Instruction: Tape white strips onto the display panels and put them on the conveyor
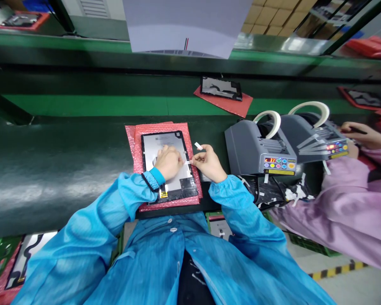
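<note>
A tablet-sized display panel (174, 186) with a silver back and black border lies on red bubble-wrap bags (193, 199) in front of me. My left hand (169, 163) rests on the panel with its fingers curled in; whatever they may grip is hidden. At the panel's right edge, my right hand (209, 163) is closed, thumb and finger pinching a short white strip of tape (187, 162). A second white tape piece (198, 146) sticks up at this hand's index finger. Small white tabs show along the panel's edges.
Two grey tape dispensers (257, 148) with cream tape rolls stand to my right. Beyond them are a co-worker's hands (365, 135) and pink sleeves. Another panel (221, 88) lies on a red bag at the back. A white sheet (187, 25) hangs overhead.
</note>
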`<state>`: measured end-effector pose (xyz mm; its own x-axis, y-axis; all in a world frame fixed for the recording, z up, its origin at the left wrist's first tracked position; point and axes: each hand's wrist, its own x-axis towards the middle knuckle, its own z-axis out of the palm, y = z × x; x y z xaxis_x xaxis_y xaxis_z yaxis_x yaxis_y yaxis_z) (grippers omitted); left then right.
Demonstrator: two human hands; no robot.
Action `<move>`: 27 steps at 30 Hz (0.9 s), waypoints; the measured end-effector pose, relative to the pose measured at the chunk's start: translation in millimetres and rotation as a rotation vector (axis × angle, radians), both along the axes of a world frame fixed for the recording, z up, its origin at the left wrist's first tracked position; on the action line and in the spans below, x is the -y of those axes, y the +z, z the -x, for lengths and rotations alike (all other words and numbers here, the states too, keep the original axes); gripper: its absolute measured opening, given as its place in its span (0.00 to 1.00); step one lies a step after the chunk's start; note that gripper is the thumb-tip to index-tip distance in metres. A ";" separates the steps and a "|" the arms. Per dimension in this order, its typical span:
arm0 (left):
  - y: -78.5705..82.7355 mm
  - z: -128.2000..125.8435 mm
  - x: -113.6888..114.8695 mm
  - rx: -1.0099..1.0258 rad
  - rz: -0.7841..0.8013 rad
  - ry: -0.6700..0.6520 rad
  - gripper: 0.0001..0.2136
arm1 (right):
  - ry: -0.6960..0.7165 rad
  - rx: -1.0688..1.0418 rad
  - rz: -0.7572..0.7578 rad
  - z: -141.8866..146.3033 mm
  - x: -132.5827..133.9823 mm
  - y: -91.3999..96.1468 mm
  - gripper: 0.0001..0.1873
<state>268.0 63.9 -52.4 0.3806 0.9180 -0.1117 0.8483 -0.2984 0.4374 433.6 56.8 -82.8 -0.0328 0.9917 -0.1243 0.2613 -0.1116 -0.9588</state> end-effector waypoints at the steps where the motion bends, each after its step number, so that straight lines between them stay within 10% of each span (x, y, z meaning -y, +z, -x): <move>1: 1.2 -0.2 0.3 -0.008 0.005 -0.001 0.13 | 0.004 0.007 0.002 0.0 -0.1 0.0 0.25; 13: 1.4 2.3 -1.1 -0.005 -0.039 0.085 0.05 | -0.008 0.061 -0.027 -18.9 -6.3 -20.1 0.31; 27: 11.2 11.0 -16.7 0.296 0.040 -0.036 0.06 | 0.354 0.235 -0.213 -14.2 -0.5 27.3 0.19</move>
